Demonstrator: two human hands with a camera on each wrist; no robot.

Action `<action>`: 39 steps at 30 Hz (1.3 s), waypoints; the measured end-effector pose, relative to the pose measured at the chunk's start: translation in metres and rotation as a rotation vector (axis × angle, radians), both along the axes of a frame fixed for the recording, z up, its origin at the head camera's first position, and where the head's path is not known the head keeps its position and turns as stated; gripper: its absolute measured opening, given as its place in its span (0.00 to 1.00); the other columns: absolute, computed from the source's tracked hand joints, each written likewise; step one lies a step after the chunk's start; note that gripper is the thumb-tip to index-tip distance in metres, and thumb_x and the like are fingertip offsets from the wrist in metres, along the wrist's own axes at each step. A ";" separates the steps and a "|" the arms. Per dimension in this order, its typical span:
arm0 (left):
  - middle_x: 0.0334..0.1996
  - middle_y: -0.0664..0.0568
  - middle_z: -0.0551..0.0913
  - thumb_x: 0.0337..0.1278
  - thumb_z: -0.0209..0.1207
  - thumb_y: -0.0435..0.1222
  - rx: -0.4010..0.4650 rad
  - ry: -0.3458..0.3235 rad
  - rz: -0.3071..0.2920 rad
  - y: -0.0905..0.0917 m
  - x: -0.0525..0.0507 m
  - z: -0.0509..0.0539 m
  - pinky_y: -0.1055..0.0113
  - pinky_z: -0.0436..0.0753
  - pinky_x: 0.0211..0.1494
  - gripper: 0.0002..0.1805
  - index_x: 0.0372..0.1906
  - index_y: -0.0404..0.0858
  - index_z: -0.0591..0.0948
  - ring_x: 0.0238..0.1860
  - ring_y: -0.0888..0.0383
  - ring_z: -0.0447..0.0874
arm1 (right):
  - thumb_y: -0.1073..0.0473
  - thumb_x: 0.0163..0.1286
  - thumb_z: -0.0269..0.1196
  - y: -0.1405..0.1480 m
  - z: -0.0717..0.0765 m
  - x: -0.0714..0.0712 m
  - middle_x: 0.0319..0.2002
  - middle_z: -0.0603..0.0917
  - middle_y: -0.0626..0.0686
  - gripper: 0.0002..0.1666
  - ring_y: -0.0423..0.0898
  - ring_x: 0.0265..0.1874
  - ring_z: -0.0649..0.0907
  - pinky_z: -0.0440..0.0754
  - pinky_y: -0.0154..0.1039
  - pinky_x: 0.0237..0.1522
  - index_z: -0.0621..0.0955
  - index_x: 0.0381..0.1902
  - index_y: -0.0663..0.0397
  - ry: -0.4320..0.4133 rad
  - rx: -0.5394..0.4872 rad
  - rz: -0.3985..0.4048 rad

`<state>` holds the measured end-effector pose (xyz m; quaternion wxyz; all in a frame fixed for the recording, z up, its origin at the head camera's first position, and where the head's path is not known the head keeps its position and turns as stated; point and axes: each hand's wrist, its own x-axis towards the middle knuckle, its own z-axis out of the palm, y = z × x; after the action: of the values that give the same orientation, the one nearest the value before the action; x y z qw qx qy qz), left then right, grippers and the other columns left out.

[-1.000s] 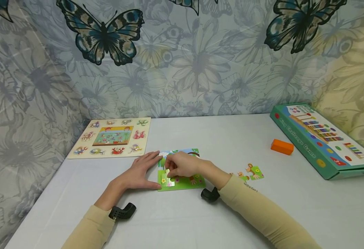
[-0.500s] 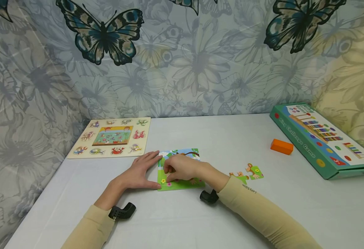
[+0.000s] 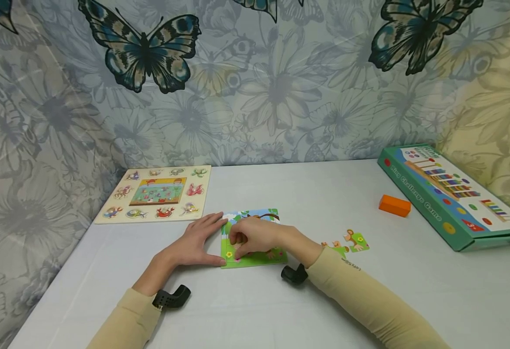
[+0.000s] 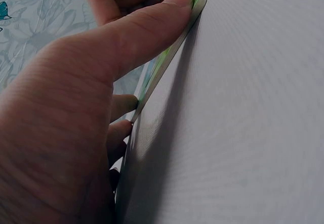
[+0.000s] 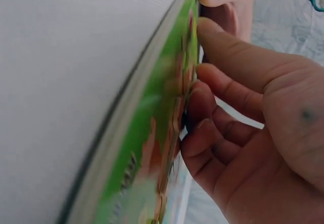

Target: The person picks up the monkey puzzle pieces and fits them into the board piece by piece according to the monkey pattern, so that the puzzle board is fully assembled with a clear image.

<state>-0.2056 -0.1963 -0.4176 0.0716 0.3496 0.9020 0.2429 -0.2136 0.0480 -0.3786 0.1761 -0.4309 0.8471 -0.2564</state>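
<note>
A green picture puzzle board (image 3: 263, 261) with flowers and a brown branch lies on the white table. Along its left edge rests my left hand (image 3: 193, 245), thumb and fingers spread apart and touching the rim. My right hand (image 3: 259, 235) is over the middle of the board, fingers curled. In the right wrist view its thumb (image 5: 223, 41) and fingertips touch a puzzle piece (image 5: 192, 36) at the board's surface; the hand covers much of the picture. Loose puzzle pieces (image 3: 359, 242) with animal parts on green lie right of the board, partly behind the right sleeve.
A cream wooden board (image 3: 102, 217) with sea-animal pictures lies at the back left. An orange block (image 3: 395, 205) sits beside a green game box (image 3: 429, 198) at the right. A butterfly-patterned cloth (image 3: 276, 116) hangs behind the table.
The shiny piece under my right fingers, tilted and glinting a second ago, now lies flatter on the board. The right thumb has shifted slightly; my left hand has stayed in place.
</note>
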 end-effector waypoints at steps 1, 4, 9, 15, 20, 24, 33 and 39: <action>0.79 0.43 0.55 0.47 0.71 0.60 0.000 0.001 -0.002 0.000 0.000 0.000 0.35 0.49 0.71 0.56 0.78 0.38 0.63 0.78 0.40 0.47 | 0.57 0.64 0.74 0.002 0.000 -0.001 0.34 0.81 0.43 0.13 0.36 0.33 0.78 0.77 0.33 0.42 0.83 0.42 0.54 -0.009 -0.006 0.003; 0.79 0.43 0.55 0.46 0.71 0.60 0.000 0.006 -0.006 0.000 0.000 0.000 0.36 0.49 0.71 0.56 0.78 0.38 0.64 0.78 0.40 0.48 | 0.57 0.64 0.74 0.006 0.002 -0.002 0.33 0.81 0.42 0.13 0.36 0.32 0.79 0.78 0.33 0.40 0.83 0.42 0.54 -0.039 -0.031 0.003; 0.78 0.43 0.56 0.46 0.71 0.60 0.001 0.010 -0.003 0.001 -0.001 -0.001 0.35 0.50 0.71 0.56 0.78 0.38 0.64 0.78 0.40 0.48 | 0.58 0.66 0.73 0.017 0.009 -0.003 0.34 0.82 0.44 0.14 0.38 0.32 0.79 0.78 0.34 0.40 0.83 0.46 0.56 -0.054 -0.064 -0.011; 0.79 0.44 0.56 0.45 0.71 0.62 -0.009 0.004 0.012 0.001 0.000 -0.002 0.36 0.50 0.71 0.57 0.78 0.38 0.64 0.78 0.40 0.48 | 0.57 0.66 0.72 0.039 0.015 -0.006 0.39 0.84 0.47 0.19 0.40 0.35 0.80 0.80 0.37 0.43 0.82 0.51 0.59 -0.094 -0.104 -0.025; 0.79 0.44 0.56 0.44 0.71 0.62 -0.010 0.008 0.013 0.002 0.000 -0.001 0.37 0.51 0.71 0.58 0.78 0.38 0.64 0.78 0.40 0.48 | 0.56 0.67 0.72 0.064 0.017 -0.007 0.44 0.84 0.50 0.21 0.40 0.39 0.82 0.80 0.39 0.43 0.82 0.54 0.58 -0.095 -0.126 -0.050; 0.79 0.44 0.55 0.44 0.71 0.61 -0.016 0.005 0.011 0.002 0.001 -0.001 0.37 0.50 0.71 0.58 0.78 0.38 0.64 0.78 0.40 0.48 | 0.57 0.66 0.72 0.086 0.020 -0.005 0.48 0.83 0.52 0.22 0.41 0.40 0.82 0.79 0.41 0.42 0.81 0.55 0.58 -0.093 -0.142 -0.086; 0.79 0.42 0.55 0.44 0.72 0.61 -0.016 0.007 0.014 0.000 0.001 0.001 0.36 0.50 0.71 0.58 0.78 0.37 0.64 0.78 0.39 0.48 | 0.58 0.66 0.72 0.131 0.023 -0.002 0.46 0.82 0.56 0.23 0.48 0.43 0.82 0.79 0.47 0.43 0.80 0.56 0.60 -0.079 -0.154 -0.164; 0.79 0.43 0.55 0.45 0.71 0.61 -0.013 0.008 0.003 0.000 0.000 0.000 0.36 0.50 0.71 0.58 0.78 0.37 0.63 0.78 0.40 0.48 | 0.58 0.66 0.72 0.162 0.019 0.005 0.47 0.81 0.56 0.24 0.49 0.45 0.80 0.79 0.45 0.46 0.79 0.57 0.59 -0.114 -0.125 -0.245</action>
<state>-0.2054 -0.1962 -0.4176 0.0698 0.3489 0.9044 0.2355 -0.2088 0.2096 -0.3598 0.1643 -0.3192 0.8644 -0.3521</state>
